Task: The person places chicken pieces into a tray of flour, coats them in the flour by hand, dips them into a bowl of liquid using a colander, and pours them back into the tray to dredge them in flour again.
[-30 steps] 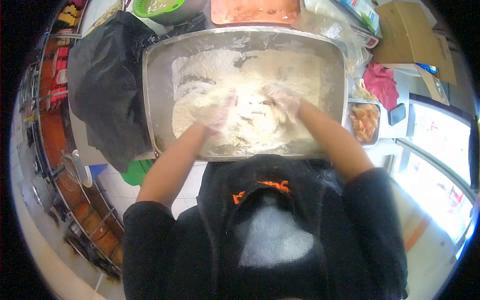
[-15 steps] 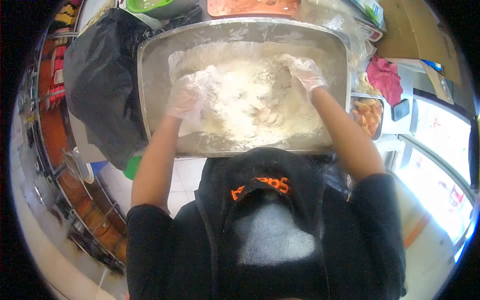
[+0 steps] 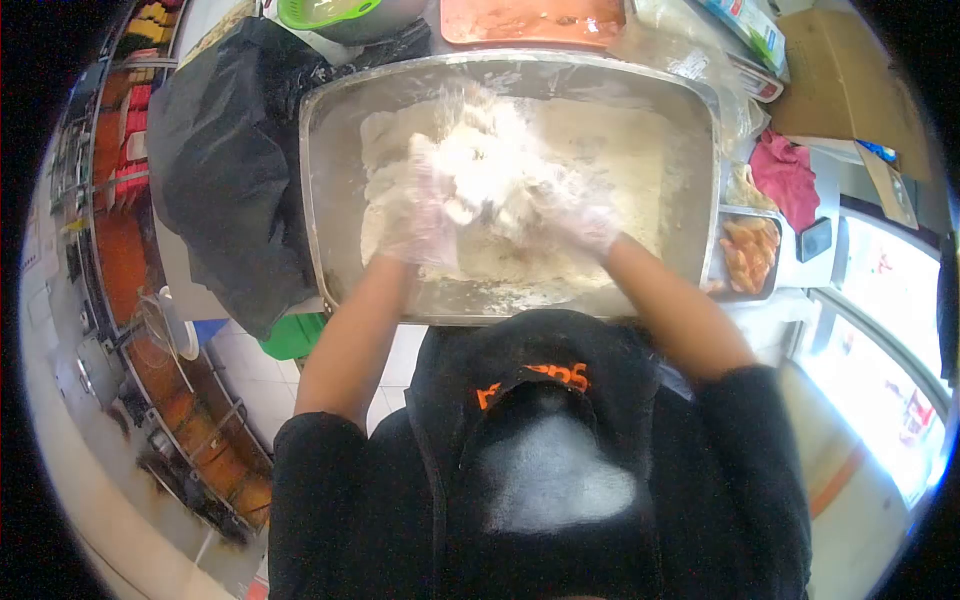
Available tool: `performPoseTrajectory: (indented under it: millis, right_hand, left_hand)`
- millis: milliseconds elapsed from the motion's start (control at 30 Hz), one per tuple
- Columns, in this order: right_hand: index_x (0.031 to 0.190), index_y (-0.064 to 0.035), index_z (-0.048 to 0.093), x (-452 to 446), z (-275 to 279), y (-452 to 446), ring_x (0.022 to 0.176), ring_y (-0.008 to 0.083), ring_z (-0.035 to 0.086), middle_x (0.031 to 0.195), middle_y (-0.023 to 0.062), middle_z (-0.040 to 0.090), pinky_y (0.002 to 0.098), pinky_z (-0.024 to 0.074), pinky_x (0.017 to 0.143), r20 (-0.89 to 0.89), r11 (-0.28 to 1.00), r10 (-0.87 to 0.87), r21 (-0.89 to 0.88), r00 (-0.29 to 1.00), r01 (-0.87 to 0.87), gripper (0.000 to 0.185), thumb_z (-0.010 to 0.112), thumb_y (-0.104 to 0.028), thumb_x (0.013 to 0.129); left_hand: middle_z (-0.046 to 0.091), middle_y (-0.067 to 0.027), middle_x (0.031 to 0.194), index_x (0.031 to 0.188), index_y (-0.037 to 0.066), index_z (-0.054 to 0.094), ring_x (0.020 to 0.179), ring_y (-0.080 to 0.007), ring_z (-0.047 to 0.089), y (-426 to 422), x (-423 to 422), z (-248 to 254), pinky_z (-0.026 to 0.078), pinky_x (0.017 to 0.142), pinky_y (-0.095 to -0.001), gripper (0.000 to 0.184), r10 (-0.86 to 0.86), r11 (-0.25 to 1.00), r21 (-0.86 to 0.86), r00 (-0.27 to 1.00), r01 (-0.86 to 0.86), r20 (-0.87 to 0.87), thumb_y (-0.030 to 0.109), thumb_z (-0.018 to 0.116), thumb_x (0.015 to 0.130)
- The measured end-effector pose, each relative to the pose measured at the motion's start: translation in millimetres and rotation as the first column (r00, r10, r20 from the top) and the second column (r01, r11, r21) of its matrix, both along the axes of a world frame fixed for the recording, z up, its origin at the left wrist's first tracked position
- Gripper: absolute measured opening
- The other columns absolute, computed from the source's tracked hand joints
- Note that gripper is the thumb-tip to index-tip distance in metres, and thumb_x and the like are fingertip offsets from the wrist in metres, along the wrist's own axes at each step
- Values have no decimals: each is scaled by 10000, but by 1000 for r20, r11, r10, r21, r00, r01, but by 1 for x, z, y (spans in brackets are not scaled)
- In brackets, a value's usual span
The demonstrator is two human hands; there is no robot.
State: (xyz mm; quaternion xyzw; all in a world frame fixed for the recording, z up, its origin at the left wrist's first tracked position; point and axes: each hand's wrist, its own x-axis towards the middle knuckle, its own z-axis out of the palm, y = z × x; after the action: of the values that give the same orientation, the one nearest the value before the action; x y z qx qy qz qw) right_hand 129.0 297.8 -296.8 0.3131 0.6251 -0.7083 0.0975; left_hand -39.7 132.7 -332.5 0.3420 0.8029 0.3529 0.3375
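A large metal tray (image 3: 335, 235) holds a bed of pale flour (image 3: 620, 150). My left hand (image 3: 422, 215), in a clear plastic glove, is in the flour at the left of the middle. My right hand (image 3: 580, 215), gloved the same way, is opposite it, right of the middle. Between and beyond them a bright heap of flour with floured lumps (image 3: 480, 160) is thrown up and smeared by motion. What the lumps are is hidden under the flour. Both hands' fingers are blurred and partly covered in it.
Right of the tray stands a small container of raw meat pieces (image 3: 750, 255), with a phone (image 3: 815, 240), a pink cloth (image 3: 785, 178) and a cardboard box (image 3: 835, 80). An orange tray (image 3: 530, 22) and a green basket (image 3: 325, 12) are behind. A black plastic sheet (image 3: 225, 170) lies left.
Both hands have moved toward each other and nearer to me, from wider apart in the flour. Flour and lumps are now heaped and flying between them. The view has shifted slightly.
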Motion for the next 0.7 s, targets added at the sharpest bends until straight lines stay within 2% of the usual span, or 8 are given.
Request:
performPoseTrajectory:
  millis: [133,200,300,367,533,600,667,700]
  right_hand:
    - [1202,-79,578,15,17,37,902,342,618,1056,192,637,434,502,773,-28,614,316,768,948,-182,373,417,-350,1003]
    - [1188,-74,587,2,14,57,935,353,620,1070,204,635,458,493,804,24,674,149,729,989,-120,386,392,-352,1005]
    - [1176,-75,606,-18,-27,87,991,374,618,1120,223,623,486,474,863,121,721,-193,690,974,57,409,371,-361,1004]
    - [1179,-80,616,-27,-64,91,1014,385,612,1157,229,612,490,464,892,152,700,-366,695,918,164,415,374,-368,1002]
    - [1326,-100,540,-86,-89,48,1212,383,508,1338,188,533,434,392,1029,-1,699,46,714,999,-31,514,331,-436,999]
    - [1415,-114,436,-86,-7,29,1306,341,440,1370,175,513,416,340,1088,65,996,-42,85,997,36,563,272,-461,1002]
    - [1413,-143,440,-61,3,26,1228,324,499,1357,176,523,400,379,1048,136,905,107,398,985,-153,549,250,-462,1009]
    - [1412,-172,444,-50,3,30,1149,308,559,1343,178,532,383,418,1008,246,680,229,652,942,-335,538,227,-463,1015]
  left_hand:
    - [451,-172,1418,1364,-34,414,1296,-217,464,-17,-28,33,448,989,-328,535,-183,982,-160,711,100,-679,304,493,956]
    - [428,-177,1440,1376,-43,396,1341,-236,412,-9,-45,21,410,1031,-350,550,96,984,167,969,-58,-229,240,515,920]
    - [492,-114,1395,1346,-44,447,1292,-199,457,0,-99,-31,383,1039,-335,482,-253,955,-139,477,261,-842,205,513,938]
    - [552,-138,1287,1335,-25,463,1161,-244,532,29,-91,-32,424,987,-353,457,88,996,34,952,-82,-294,137,500,909]
    - [616,-100,1119,1258,-13,520,976,-195,579,82,-28,79,466,860,-345,439,449,881,-262,870,-393,203,259,548,914]
    - [649,-81,970,1121,-27,615,836,-99,583,83,-26,67,483,719,-318,544,490,835,-370,856,-408,162,447,684,862]
    - [615,-70,1112,1241,-3,537,948,-135,574,54,-29,20,484,815,-313,444,458,873,-109,719,-476,523,283,606,909]
    - [618,-64,1153,1266,12,540,990,-138,581,31,-37,17,490,843,-286,394,-29,999,16,996,31,-87,190,589,917]
